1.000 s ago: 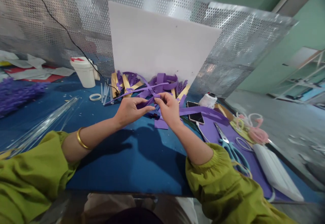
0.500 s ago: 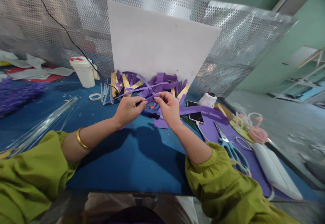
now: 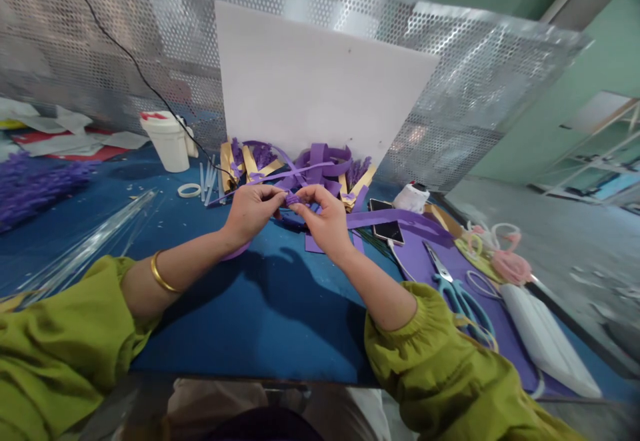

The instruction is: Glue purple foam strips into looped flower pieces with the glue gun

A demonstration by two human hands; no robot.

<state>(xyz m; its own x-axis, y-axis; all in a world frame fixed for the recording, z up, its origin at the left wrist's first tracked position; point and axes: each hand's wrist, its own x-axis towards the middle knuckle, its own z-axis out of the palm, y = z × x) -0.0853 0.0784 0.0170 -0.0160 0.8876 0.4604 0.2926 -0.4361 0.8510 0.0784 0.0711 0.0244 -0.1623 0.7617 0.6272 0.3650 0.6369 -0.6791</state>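
Note:
Between my fingertips, above the blue table (image 3: 280, 334), is a small gathered piece of purple ribbon (image 3: 292, 199). My left hand (image 3: 254, 213) pinches its left side, and my right hand (image 3: 325, 219) pinches its right side, with the two hands almost touching. Just below the fingers lies a dark blue tool (image 3: 293, 221), mostly covered by my hands. Behind them are looped purple strips (image 3: 320, 161) and small lavender bunches in tan paper wraps (image 3: 253, 161). A long purple strip (image 3: 400, 217) runs off to the right across a phone.
On the right are the phone (image 3: 386, 224), blue-handled scissors (image 3: 463, 301), a white packet (image 3: 550, 341) and pink cord (image 3: 511, 266). To the left stand a white cup (image 3: 167, 141) and a tape roll (image 3: 189, 191). A white board (image 3: 320, 74) leans at the back.
My hands have come closer together. The ribbon between them, stretched flatter before, is now bunched into a small gathered piece. The orange bit below the fingers is now hidden.

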